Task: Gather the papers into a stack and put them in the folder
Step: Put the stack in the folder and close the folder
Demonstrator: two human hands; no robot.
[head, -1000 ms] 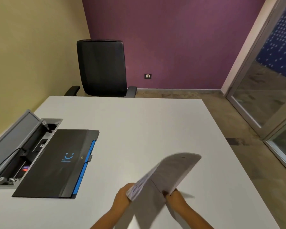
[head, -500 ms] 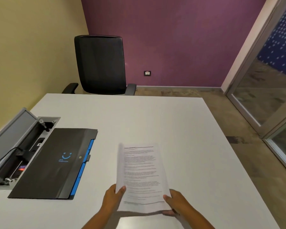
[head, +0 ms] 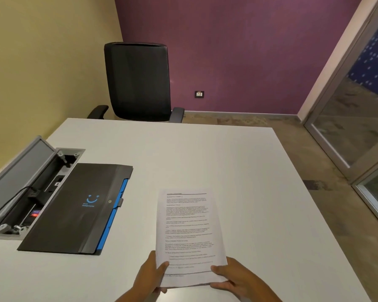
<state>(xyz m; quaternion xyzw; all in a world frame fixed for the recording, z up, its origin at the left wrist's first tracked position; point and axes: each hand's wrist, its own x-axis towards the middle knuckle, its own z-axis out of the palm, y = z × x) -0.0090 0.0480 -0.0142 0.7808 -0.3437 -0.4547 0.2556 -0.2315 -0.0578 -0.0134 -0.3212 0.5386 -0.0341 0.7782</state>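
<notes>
So the papers (head: 187,232) are already one squared-up stack of white printed sheets, text side up, raised at the near end. The folder (head: 74,209) is black with a blue smiley logo and blue edge, lying flat and closed off to the left.

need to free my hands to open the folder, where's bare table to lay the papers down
Bare table lies right of the closed folder, running to the far edge by the chair and the right edge. The left side is crowded: the folder sits against the open cable box. The left hand and right hand hold the papers near the front edge.
</notes>
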